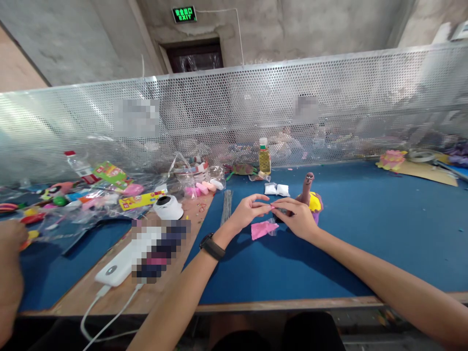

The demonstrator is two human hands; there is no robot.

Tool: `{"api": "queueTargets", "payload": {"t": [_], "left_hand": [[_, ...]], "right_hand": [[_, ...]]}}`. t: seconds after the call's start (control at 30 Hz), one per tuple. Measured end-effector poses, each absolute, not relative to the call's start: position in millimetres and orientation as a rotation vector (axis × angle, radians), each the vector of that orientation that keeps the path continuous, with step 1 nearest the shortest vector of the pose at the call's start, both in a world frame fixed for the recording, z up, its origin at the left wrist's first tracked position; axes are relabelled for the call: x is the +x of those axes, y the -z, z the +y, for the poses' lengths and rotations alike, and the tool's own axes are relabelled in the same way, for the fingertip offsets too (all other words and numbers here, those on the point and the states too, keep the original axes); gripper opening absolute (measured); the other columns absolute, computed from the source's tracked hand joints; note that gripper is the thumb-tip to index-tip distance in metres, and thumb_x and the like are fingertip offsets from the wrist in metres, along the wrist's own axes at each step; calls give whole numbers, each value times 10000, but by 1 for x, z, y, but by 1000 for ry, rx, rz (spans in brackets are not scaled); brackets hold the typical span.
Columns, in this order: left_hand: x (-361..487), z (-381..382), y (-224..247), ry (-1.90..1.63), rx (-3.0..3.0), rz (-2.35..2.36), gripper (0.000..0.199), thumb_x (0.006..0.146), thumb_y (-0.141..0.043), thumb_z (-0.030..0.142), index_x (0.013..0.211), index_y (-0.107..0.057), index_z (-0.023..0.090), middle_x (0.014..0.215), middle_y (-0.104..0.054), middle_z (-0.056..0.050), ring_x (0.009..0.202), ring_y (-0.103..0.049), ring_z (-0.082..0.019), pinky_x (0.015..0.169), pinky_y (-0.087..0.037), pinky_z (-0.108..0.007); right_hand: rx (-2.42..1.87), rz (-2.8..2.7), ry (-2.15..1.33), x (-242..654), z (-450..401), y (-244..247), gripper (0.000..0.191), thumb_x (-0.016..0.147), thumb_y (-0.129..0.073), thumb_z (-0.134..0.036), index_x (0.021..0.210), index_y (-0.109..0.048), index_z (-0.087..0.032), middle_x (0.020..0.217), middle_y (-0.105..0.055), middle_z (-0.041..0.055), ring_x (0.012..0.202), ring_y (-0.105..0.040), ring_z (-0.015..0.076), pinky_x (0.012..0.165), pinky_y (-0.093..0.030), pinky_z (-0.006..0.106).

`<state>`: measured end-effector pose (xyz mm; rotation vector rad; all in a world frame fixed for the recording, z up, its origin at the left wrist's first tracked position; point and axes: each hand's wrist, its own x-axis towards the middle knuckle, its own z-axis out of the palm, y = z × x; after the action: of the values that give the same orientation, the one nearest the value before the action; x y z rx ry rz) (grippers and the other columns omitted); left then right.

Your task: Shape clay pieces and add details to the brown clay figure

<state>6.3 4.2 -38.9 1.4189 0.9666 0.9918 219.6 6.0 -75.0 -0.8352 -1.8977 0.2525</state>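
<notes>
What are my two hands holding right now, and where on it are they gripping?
Both the left hand and the right hand pinch a small pink piece between their fingertips, above the pink sheet. Which part they grip is too small to tell.

Right half of tabletop (383,234): bare blue mat, open passage.
Near edge, middle: open beneath both forearms.
Far edge: mesh screen (329,102) closes it; oil bottle (264,157) stands before it.
Left side: power bank (126,261), tape roll (168,207), wire bundle (227,204), packet clutter (91,195) block.
</notes>
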Motion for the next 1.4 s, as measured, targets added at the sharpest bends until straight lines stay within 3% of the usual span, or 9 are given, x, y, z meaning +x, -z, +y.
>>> {"api": "queueTargets", "payload": {"t": [0.7, 0.97, 1.2, 1.4], "left_hand": [[10, 2, 42, -971, 1353, 965, 482, 729, -920, 376, 1102, -690, 174, 999, -783, -84, 908, -733, -183, 816, -534, -296], [11, 3, 41, -981, 1348, 984, 482, 727, -915, 375, 1090, -681, 161, 940, -766, -67, 879, -714, -166, 764, -511, -261], [10, 3, 42, -977, 1356, 985, 490, 726, -916, 376, 1098, -681, 163, 970, -766, -76, 925, -722, -187, 773, -516, -268], [10, 2, 41, -962, 1360, 1004, 497, 713, -918, 377, 1096, -679, 167, 993, -773, -83, 950, -725, -199, 801, -518, -285]], "right_hand": [[-905, -1898, -269, 218, 5, 76, 220, 946, -706, -396, 1099, -807, -276, 1118, -799, 47, 497, -589, 110, 519, -538, 285], [-1062, -1816, -201, 218, 3, 74, 254, 890, -765, -470, 1011, -807, -250, 834, -793, 31, 522, -625, 146, 510, -481, 280], [-971, -1873, -271, 218, 4, 74, 181, 931, -719, -393, 1021, -800, -259, 1045, -808, 34, 526, -600, 119, 520, -503, 269], [-941, -1886, -278, 217, 3, 75, 183, 918, -729, -371, 1039, -804, -255, 1095, -802, 39, 502, -570, 103, 500, -504, 259]]}}
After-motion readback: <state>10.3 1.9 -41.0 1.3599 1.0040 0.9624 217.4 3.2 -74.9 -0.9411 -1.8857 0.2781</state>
